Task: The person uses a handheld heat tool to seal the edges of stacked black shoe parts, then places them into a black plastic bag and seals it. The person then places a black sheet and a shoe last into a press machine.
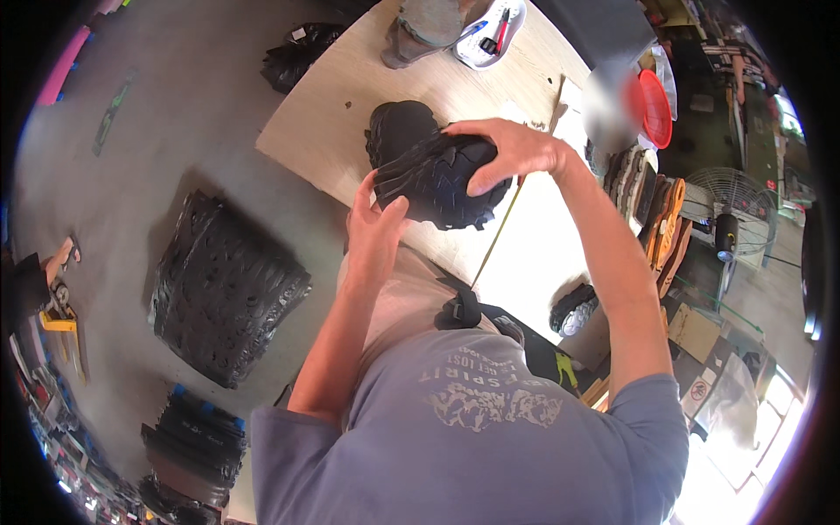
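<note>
1. Near zone, hands. L hand [374, 236]: thumb & fingers part-open, spread about the lower L end of the black treaded stack [437, 179]; some fingertips hidden, so grip force can't be told. R hand [512, 153]: opened wide over the R end, fingers along the top edge, thumb pressed on the tread face; stack held betw. both hands.

2. Stack pos.: above the near L part of the tabletop [328, 131], layers bunched at L, tilted. Underside contact w/ table: can't tell.

3. Adjacent: a smooth-topped black piece [398, 127] sits just behind the stack; touching or apart, can't tell. A yellowish strip [500, 229] runs across the table R of the stack.

4. CAUTION (judgement). Layers may fan out or slip if L hand loosens, since the bunched edges look loose. Stack may drop over the near table edge if R thumb loses the tread. Rear piece may get shoved if the stack swings back.

5. Far zone. Table far side: grey container [429, 31] & white tray [503, 52] w/ pens; a hard knock could upset the container. Floor, L: large black stack [223, 289]; dropped layers could mix w/ it. Far R: fan [731, 210]; airflow n/a, can't tell if running.
</note>
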Available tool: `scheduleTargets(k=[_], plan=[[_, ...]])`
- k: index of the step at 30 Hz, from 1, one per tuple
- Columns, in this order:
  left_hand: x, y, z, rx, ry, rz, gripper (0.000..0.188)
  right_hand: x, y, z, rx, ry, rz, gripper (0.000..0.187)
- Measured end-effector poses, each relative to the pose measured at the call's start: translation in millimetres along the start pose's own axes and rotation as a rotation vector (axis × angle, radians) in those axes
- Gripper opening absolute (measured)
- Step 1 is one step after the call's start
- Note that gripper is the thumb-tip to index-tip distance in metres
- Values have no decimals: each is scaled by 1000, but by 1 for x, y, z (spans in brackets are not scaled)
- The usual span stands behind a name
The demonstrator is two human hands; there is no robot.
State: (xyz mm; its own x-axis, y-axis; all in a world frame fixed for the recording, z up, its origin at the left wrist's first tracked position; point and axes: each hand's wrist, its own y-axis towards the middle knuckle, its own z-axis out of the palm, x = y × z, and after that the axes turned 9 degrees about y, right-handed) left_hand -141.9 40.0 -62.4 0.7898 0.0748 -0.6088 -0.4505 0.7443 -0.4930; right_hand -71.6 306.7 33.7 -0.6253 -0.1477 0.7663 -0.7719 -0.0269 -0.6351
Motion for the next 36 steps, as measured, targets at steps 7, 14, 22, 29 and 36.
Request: scheduleTargets(k=[7, 14, 22, 29, 36], plan=[[3, 9, 8, -168, -229, -106, 42, 28, 86, -33, 109, -298, 105, 107], [-14, 15, -9, -235, -84, -374, 50, 19, 101, -25, -96, -206, 51, 108], [-46, 37, -61, -148, 772, -166, 56, -14, 92, 0, -398, -126, -206, 89], [-39, 85, -15, -135, 863, 104, 65, -40, 96, 40, -696, 161, -159, 66], [-11, 99, -4, -153, 1065, 80, 62, -35, 102, 46, -721, 143, -139, 66]])
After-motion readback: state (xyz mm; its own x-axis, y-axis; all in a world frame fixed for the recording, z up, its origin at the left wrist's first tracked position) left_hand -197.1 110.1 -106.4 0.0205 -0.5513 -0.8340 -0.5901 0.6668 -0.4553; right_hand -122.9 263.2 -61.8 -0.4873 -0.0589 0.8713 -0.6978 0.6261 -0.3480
